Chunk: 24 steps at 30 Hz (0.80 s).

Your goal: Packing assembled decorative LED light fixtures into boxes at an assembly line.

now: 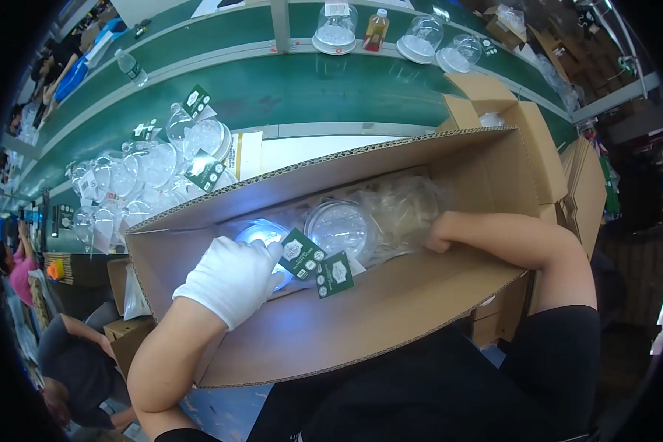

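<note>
Left hand (232, 278), white-gloved, grip closed over a clear domed container (261, 236) with a green tag (300, 253), low inside the cardboard box (331, 331). Right hand (440, 234) sits among bagged domes, far right; its grip cannot be told. Likely light, thin, slick, crushable: hold by the rim.

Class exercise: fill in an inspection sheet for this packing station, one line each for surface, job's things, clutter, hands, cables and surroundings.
Surface: green conveyor belt behind the carton.
Job's things: open carton holding clear domes with green tags and plastic wrap.
Clutter: heap of tagged domes on the belt; bottles; spare boxes.
Hands: left hand, white glove, rests on a dome in the carton; right hand bare, reaching into the carton, fingers hidden.
Cables: nothing seen.
Surroundings: other people at left; flat cardboard stack at right.
</note>
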Each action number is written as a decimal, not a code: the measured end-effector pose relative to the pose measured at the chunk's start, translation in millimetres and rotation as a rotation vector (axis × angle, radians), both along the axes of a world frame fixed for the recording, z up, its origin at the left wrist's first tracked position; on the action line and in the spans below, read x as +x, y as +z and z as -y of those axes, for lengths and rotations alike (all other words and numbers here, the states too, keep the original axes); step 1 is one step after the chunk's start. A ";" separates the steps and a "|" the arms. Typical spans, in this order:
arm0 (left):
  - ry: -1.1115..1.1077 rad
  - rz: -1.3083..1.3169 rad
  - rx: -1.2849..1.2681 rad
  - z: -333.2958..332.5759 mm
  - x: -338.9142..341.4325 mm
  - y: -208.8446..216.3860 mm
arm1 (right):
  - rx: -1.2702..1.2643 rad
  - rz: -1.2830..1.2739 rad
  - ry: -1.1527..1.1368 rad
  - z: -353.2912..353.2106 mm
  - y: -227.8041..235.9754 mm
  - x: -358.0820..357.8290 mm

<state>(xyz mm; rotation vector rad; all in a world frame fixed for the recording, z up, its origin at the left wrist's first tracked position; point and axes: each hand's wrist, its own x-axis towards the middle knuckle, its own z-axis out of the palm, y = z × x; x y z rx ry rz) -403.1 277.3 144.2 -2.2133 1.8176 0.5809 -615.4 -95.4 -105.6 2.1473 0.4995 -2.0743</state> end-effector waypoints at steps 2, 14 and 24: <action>-0.017 -0.022 -0.012 3.4 1.9 2.1 | -0.036 -0.023 -0.124 29.6 -30.2 5.4; 0.080 -0.172 -0.015 0.8 3.5 7.7 | -0.061 0.767 -0.316 14.1 95.8 93.6; -0.079 -0.464 -0.621 -4.6 44.7 86.1 | 0.555 0.836 -0.557 -23.3 305.1 59.4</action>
